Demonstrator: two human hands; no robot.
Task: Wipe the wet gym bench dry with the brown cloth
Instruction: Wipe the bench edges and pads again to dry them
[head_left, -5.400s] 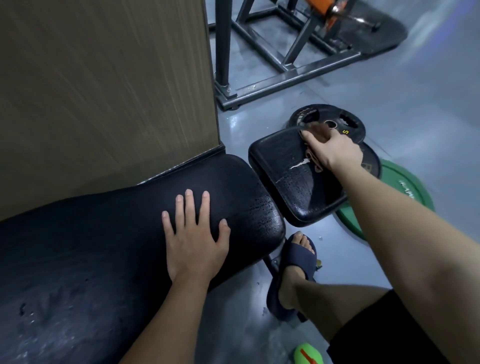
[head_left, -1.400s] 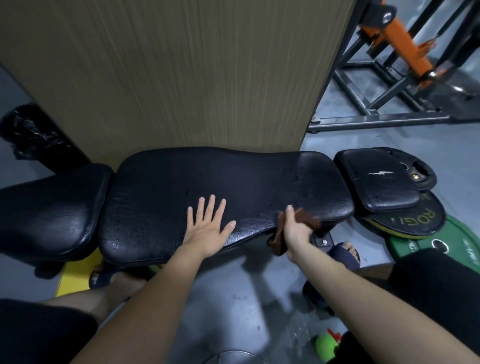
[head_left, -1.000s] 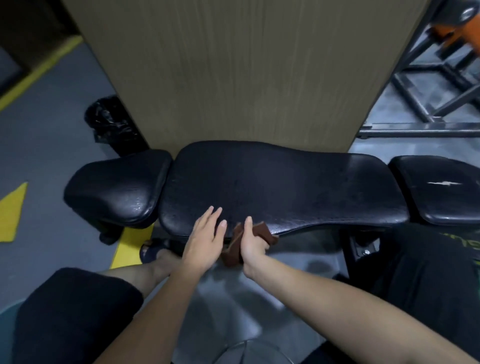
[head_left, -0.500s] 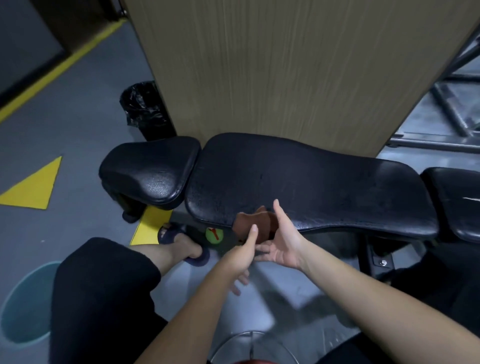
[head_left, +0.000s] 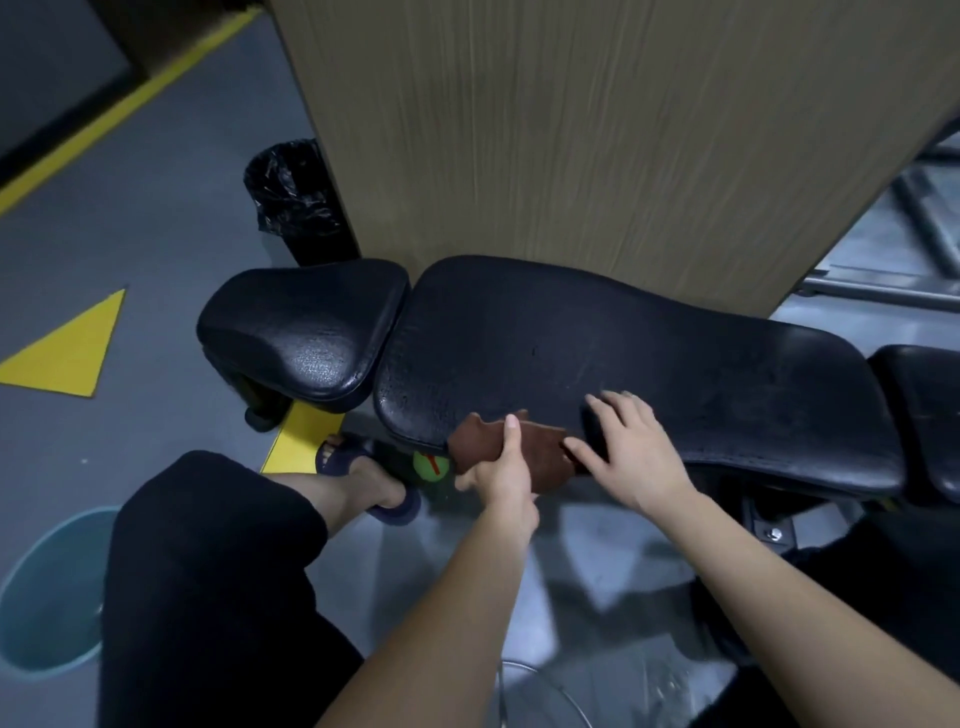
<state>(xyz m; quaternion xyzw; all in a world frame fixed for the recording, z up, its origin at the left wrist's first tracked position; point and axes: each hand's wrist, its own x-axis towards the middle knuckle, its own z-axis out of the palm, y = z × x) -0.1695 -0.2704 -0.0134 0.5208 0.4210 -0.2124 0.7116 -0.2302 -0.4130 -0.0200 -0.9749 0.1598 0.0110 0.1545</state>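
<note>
Left hand (head_left: 498, 470) closed on the brown cloth (head_left: 540, 457), thumb on top, at the near edge of the worktop (head_left: 675, 358). Right hand (head_left: 631, 452) open, fingers spread, palm down on the black pad just right of the cloth, fingertips touching it. Left of the hands, smaller seat pad (head_left: 306, 325); behind, wooden panel (head_left: 597, 130) and black bin (head_left: 293, 195).

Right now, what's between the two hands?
In the head view, the brown cloth lies between them on the bench edge; the left hand grips it, the right hand touches it.
</note>
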